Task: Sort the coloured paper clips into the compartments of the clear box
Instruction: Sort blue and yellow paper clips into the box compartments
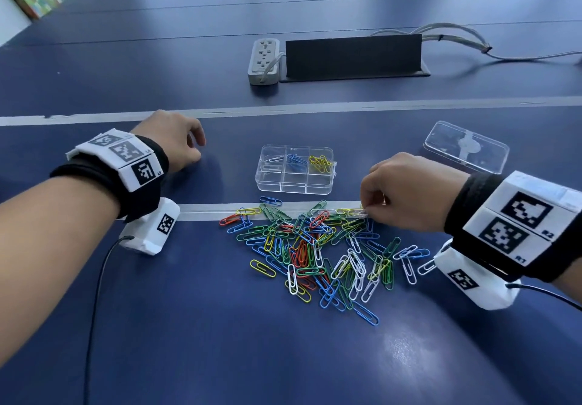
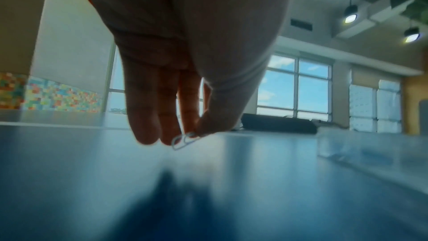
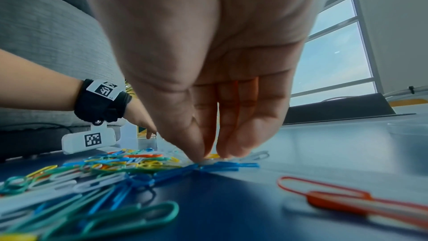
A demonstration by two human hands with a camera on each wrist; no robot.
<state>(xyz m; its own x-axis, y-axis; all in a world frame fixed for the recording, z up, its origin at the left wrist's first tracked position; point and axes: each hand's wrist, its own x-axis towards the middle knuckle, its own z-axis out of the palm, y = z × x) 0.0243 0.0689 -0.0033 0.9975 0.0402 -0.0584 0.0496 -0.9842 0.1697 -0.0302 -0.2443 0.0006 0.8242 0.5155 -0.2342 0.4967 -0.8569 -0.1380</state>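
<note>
The clips (image 1: pixel 315 247) lie in a tangled heap on the table (image 1: pixel 189 326), just near of the box (image 1: pixel 294 168). They look light, springy and prone to snag, so one is best pinched by its free loop. The right hand (image 1: pixel 406 190) pinches at the heap's far edge, though whether it holds a clip I cannot tell; the left hand (image 2: pixel 185 80), left of the box, pinches a white clip (image 2: pixel 183 141).

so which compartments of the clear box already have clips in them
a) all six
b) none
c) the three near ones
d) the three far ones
d: in the head view the box holds white clips, blue clips and yellow clips in its far row, while the near row shows none.
</note>
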